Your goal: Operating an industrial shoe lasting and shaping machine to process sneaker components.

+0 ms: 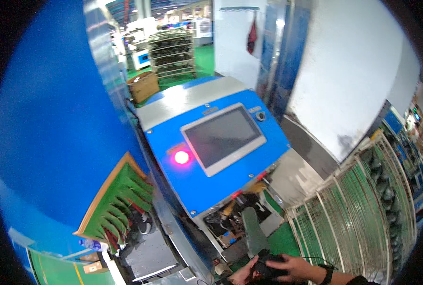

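At the lower edge my left hand and my right hand are closed around a black item. It looks bulky, but its kind cannot be made out, and its lower part is hidden. My right wrist bears a dark band. Just beyond my hands stands a long, dark-green, rounded piece, at the working opening of a blue machine. Above that opening is a sloping panel with a dark screen, a glowing red light and a black knob.
At right stands a pale wire rack with dark items along its far side. A wood-edged board with green flaps leans at left beside a blue wall. Farther back are a loaded shelf rack and a cardboard box.
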Available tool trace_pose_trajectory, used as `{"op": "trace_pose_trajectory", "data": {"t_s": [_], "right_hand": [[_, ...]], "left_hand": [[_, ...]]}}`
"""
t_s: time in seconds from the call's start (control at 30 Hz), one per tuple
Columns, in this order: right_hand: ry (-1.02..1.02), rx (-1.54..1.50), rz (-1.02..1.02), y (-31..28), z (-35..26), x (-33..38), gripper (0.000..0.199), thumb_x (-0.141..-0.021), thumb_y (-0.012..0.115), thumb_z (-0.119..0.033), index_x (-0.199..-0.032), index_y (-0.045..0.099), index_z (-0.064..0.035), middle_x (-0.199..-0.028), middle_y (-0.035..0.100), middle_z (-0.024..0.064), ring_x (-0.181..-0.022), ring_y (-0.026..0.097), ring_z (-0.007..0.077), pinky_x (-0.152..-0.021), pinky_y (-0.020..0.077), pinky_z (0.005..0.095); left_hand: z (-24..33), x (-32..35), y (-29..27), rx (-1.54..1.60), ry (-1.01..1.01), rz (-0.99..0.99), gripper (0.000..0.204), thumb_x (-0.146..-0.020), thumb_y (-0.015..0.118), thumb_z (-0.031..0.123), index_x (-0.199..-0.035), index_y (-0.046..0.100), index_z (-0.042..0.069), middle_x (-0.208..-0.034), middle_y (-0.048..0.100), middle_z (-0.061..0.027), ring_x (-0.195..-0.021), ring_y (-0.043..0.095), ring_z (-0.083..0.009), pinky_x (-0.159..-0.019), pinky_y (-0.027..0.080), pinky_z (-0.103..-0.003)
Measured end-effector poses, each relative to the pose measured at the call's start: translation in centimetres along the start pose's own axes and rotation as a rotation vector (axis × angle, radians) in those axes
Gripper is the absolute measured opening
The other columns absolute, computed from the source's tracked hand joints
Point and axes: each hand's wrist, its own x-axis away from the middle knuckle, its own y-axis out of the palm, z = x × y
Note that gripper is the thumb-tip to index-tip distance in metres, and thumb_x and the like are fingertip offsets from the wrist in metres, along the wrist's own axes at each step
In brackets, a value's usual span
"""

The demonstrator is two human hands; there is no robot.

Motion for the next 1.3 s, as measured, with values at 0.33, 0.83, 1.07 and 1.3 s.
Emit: {"op": "trace_pose_trajectory", "data": {"t_s": [0.33, 0.83, 1.07, 1.3], "right_hand": [[0.601, -1.388, 0.396, 10.9, 4.3, -9.4, 0.092, -0.085, 0.076, -0.038, -0.156, 0.028, -0.0047, -0.151, 0.045, 0.0134, -0.138, 0.041, 0.0238, -0.115, 0.0288, 0.0335], [-0.337, -1.461, 1.850, -14.8, 7.7, 43.8, 0.054, -0.103, 0.046, -0.039, -0.137, 0.044, 0.0031, -0.105, 0.063, 0.0272, -0.066, 0.066, 0.0216, -0.053, 0.0563, 0.0260], [-0.058, -1.748, 1.804, -18.5, 14.4, 60.4, 0.058, -0.105, 0.042, -0.046, -0.121, 0.051, 0.0097, -0.079, 0.061, 0.0135, -0.049, 0.051, 0.0166, -0.042, 0.0425, 0.0227], [0.751, -1.279, 2.301, -19.2, 15.4, 50.5, 0.034, -0.102, 0.053, -0.030, -0.094, 0.055, 0.0030, -0.069, 0.053, 0.0103, -0.064, 0.058, 0.0255, -0.059, 0.0518, 0.0351]], "left_hand": [[-2.5, 1.7, -1.2, -0.516, -0.107, 0.650, 0.040, -0.100, 0.055, 0.038, -0.123, 0.064, 0.006, -0.103, 0.068, -0.0024, -0.082, 0.061, -0.0141, -0.072, 0.050, -0.031], [-1.1, -19.5, 0.1, -0.623, -0.141, 0.484, 0.042, -0.098, 0.056, 0.036, -0.126, 0.063, 0.006, -0.106, 0.069, -0.0075, -0.086, 0.060, -0.0158, -0.080, 0.050, -0.036], [-0.5, -27.7, 0.5, -0.542, -0.038, 0.507, 0.042, -0.098, 0.056, 0.036, -0.127, 0.063, 0.006, -0.106, 0.069, -0.0080, -0.086, 0.060, -0.0163, -0.081, 0.050, -0.036], [6.0, -22.8, -5.3, -0.375, 0.245, 0.686, 0.042, -0.098, 0.056, 0.035, -0.127, 0.062, 0.006, -0.107, 0.069, -0.0085, -0.086, 0.060, -0.0168, -0.082, 0.051, -0.036]]}}
